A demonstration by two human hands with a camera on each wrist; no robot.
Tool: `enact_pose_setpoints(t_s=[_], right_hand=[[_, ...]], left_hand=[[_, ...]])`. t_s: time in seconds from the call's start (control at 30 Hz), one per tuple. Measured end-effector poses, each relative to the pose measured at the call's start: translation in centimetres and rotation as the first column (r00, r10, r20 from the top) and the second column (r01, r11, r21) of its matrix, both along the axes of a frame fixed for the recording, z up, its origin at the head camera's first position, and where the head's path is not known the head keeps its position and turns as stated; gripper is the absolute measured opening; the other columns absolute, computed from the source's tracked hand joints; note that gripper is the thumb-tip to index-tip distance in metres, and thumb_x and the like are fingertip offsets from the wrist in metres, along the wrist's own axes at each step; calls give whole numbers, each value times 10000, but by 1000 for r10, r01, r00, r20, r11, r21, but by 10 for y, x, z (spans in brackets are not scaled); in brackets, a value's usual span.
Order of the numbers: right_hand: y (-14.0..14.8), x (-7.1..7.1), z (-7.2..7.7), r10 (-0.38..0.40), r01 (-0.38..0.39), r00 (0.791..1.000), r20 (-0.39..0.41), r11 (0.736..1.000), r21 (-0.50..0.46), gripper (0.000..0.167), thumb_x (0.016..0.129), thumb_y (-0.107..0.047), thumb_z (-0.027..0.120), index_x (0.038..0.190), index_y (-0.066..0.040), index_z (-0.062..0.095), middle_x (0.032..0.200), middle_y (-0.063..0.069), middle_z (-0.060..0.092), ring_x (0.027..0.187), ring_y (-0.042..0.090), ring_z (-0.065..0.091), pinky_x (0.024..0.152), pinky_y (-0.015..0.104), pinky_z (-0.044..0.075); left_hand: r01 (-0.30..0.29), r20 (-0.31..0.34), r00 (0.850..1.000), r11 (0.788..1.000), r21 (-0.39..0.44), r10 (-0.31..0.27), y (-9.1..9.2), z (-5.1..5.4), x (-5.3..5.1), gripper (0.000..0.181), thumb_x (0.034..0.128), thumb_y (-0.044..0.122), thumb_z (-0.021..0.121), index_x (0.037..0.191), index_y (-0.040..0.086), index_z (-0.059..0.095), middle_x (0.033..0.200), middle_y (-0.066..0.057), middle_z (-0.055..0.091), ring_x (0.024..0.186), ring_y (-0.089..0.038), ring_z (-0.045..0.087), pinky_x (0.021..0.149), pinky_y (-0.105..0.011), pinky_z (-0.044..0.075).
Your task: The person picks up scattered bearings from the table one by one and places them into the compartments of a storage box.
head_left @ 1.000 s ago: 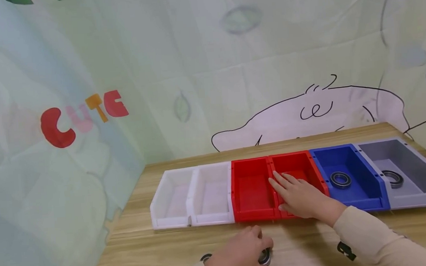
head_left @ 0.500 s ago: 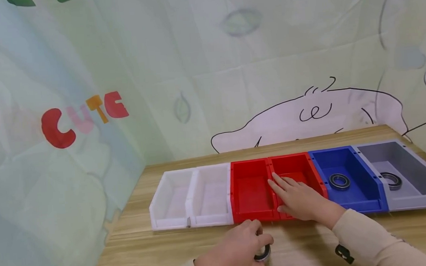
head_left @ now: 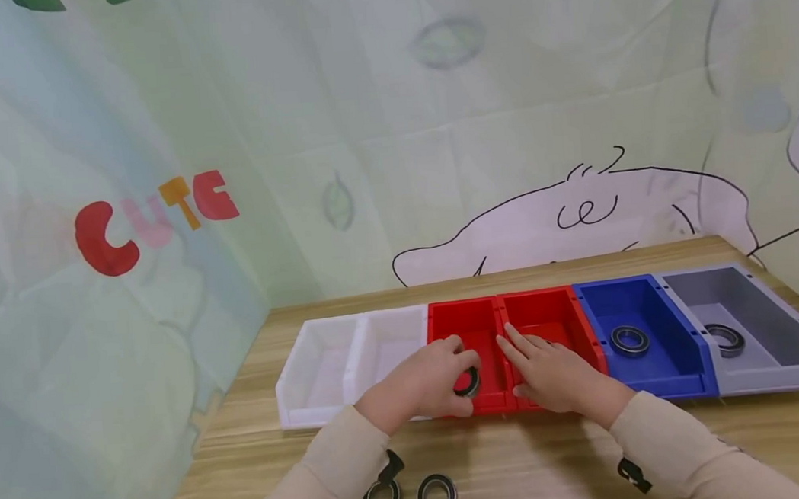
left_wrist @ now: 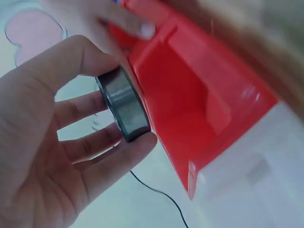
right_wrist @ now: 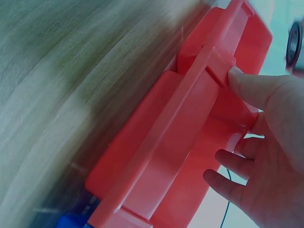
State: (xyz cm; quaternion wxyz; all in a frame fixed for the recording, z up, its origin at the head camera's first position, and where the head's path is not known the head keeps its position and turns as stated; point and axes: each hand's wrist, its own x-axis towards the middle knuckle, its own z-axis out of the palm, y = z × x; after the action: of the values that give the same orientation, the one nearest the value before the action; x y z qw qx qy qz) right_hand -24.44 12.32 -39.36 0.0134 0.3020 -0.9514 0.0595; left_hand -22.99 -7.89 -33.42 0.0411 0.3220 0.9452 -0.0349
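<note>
The bearing [left_wrist: 126, 105] has passed from the worktop [head_left: 227, 458] to the left red bin [head_left: 468, 318], so the transfer has arrived, release not yet made. Pinched by the left hand [head_left: 431, 381], it shows a smooth metallic rim and dark face. The right hand [head_left: 551, 374], fingers loosely extended, touches where the red bins meet.

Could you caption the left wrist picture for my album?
The left grip pinches a round metal bearing near an open red bin, a white bin adjoining.
</note>
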Motion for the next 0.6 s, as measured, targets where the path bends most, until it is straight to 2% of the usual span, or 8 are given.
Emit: enact_pose_setpoints(t_s=[0.13, 0.2, 0.3, 0.47, 0.53, 0.6], right_hand=[[1, 0, 1, -3, 3, 1000, -7, 1000, 17, 780, 806, -337, 685, 1422, -40, 312, 1490, 195, 274, 1262, 399, 415, 951, 517, 438], [2, 0, 2, -11, 12, 1000, -11, 1000, 26, 782, 805, -341, 686, 1424, -45, 311, 1489, 191, 279, 1263, 399, 414, 949, 515, 441], [2, 0, 3, -6, 6, 1000, -7, 1000, 17, 774, 808, -332, 684, 1421, -39, 313, 1487, 196, 280, 1259, 406, 416, 946, 517, 442], [0, 0, 2, 7, -7, 1000, 15, 1000, -14, 762, 819, -317, 673, 1422, -28, 307, 1491, 201, 265, 1248, 408, 426, 947, 507, 444], [0, 1, 1, 0, 0, 1000, 22, 1000, -22, 764, 820, -314, 673, 1425, -33, 301, 1497, 194, 256, 1249, 402, 428, 956, 503, 440], [-1, 1, 1, -1, 2, 1000, 27, 1000, -30, 762, 823, -307, 671, 1427, -33, 296, 1501, 191, 246, 1246, 400, 432, 968, 504, 430]], left_hand=[[-94, 92, 991, 996, 8, 93, 8, -2, -27, 432, 756, 311, 707, 1158, 216, 581, 1092, -13, 523, 872, -101, 504, 685, -202, 515], [-141, 135, 981, 990, 8, 139, 13, -7, -40, 465, 755, 307, 714, 1187, 211, 570, 1125, -21, 512, 911, -119, 503, 703, -239, 530], [-218, 193, 958, 976, 4, 214, 18, -19, -56, 494, 756, 305, 725, 1212, 212, 558, 1137, -19, 505, 942, -132, 497, 724, -275, 538], [-336, 272, 907, 942, 5, 322, 23, -41, -74, 482, 770, 283, 729, 1212, 204, 556, 1130, -16, 504, 941, -139, 487, 762, -320, 531], [-356, 285, 896, 935, 4, 340, 27, -49, -78, 464, 770, 257, 733, 1195, 183, 563, 1119, -28, 511, 932, -150, 488, 766, -332, 532], [-354, 275, 898, 935, -16, 345, 31, -56, -81, 440, 773, 239, 733, 1175, 168, 569, 1113, -38, 520, 922, -158, 488, 777, -337, 530]])
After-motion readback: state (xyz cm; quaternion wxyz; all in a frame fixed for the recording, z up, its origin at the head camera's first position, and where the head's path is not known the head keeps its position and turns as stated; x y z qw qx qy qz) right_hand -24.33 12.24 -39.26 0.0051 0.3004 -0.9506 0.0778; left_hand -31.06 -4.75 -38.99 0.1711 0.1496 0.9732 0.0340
